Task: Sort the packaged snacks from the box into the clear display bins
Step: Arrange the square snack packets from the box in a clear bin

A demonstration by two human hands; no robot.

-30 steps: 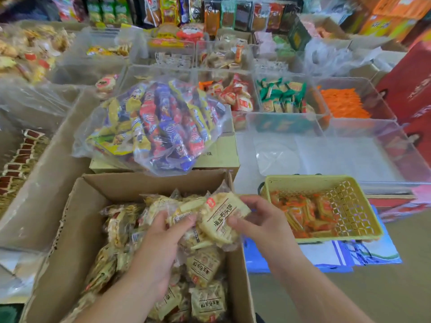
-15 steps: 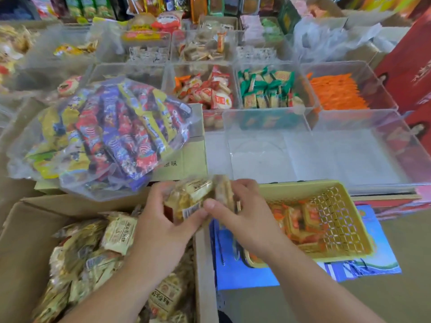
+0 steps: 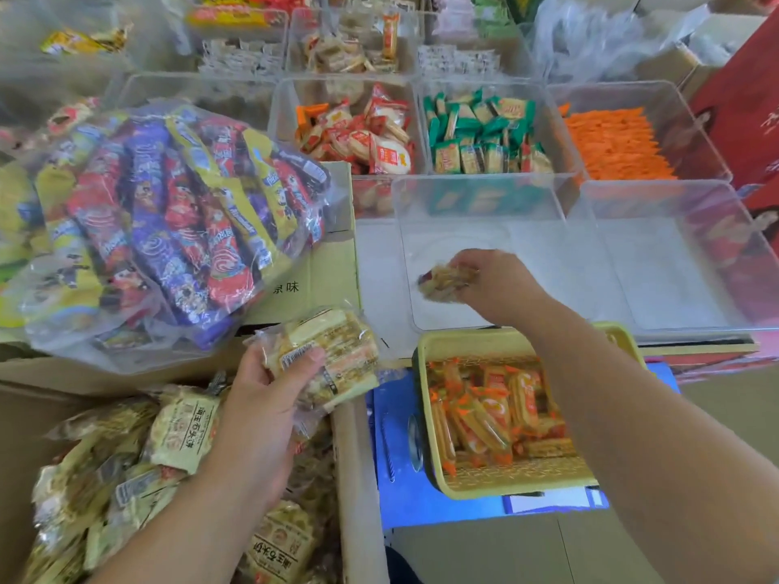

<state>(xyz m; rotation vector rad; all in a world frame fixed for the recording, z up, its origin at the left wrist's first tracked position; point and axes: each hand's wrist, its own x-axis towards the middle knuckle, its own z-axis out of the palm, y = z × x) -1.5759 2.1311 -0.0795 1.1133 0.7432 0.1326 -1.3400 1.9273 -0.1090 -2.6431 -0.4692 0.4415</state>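
Observation:
A cardboard box (image 3: 358, 478) at the lower left holds several cream-coloured snack packets (image 3: 181, 432). My left hand (image 3: 269, 398) grips a stack of these packets (image 3: 333, 356) above the box's right edge. My right hand (image 3: 497, 288) holds one or two packets (image 3: 442, 282) over the bare floor of a clear display bin (image 3: 480, 196), low inside it. A second clear bin (image 3: 674, 255) with nothing in it stands to the right.
A big clear bag of colourful snack bars (image 3: 168, 221) lies on a carton behind the box. A yellow basket (image 3: 459, 343) of orange packets sits under my right forearm. Farther bins hold red-white (image 3: 362, 132), green (image 3: 480, 132) and orange (image 3: 611, 145) snacks.
Both hands lifted packets out of the box. They then split apart: my right hand carried some forward into the clear bin, while my left hand stayed near the box with the remaining stack.

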